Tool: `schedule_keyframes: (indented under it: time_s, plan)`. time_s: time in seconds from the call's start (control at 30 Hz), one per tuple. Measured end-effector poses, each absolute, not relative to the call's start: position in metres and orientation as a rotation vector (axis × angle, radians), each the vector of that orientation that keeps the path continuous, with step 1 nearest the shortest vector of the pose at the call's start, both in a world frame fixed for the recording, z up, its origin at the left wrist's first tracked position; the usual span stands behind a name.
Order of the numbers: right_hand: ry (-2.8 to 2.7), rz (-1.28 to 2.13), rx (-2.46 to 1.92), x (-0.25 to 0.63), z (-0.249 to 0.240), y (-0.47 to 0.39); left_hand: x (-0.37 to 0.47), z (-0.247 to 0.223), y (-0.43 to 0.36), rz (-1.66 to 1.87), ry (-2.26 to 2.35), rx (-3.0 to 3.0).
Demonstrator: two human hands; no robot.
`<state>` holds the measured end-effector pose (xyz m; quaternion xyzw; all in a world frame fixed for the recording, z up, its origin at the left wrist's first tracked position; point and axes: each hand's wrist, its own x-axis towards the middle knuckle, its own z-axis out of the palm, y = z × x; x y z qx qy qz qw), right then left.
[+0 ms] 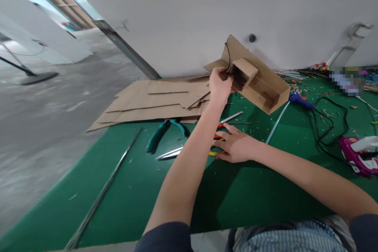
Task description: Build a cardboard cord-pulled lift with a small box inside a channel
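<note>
My left hand [220, 84] has its fingers closed at the left part of a cardboard box structure [261, 82], beside a thin black cord [229, 56] looped there. The structure is tilted, with open compartments facing down and right. Nearer to me, my right hand [236, 145] rests with fingers spread over scissors with red handles and a tool with yellow handles [215, 153]. Pointed metal blades [171, 153] stick out left of my left forearm. Teal-handled pliers [159, 136] lie to the left of my arms.
Flat cardboard pieces [141, 100] are stacked along the wall. A bundle of thin wires [103, 191] lies at left on the green table [141, 204]. At right are a blue glue gun [300, 100] with a black cord, a magenta tool [356, 157] and scattered scraps.
</note>
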<state>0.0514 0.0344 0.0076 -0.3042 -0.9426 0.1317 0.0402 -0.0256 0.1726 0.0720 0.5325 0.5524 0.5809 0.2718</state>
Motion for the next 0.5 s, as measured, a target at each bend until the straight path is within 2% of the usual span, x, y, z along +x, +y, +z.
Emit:
schedule_keyframes:
  time_s: [0.23,0.4,0.5]
  plan:
    - [-2.812,0.309,-0.913,0.029,0.005,0.049,-0.02,0.078,0.166,1.515,1.41,1.314]
    - [-2.645,0.047,-1.565,0.059,0.019,0.059,-0.021,0.079,0.167,1.529,1.4,1.329]
    - [-2.625,-0.031,-1.728,0.074,0.021,0.069,-0.02,0.078,0.167,1.522,1.405,1.334]
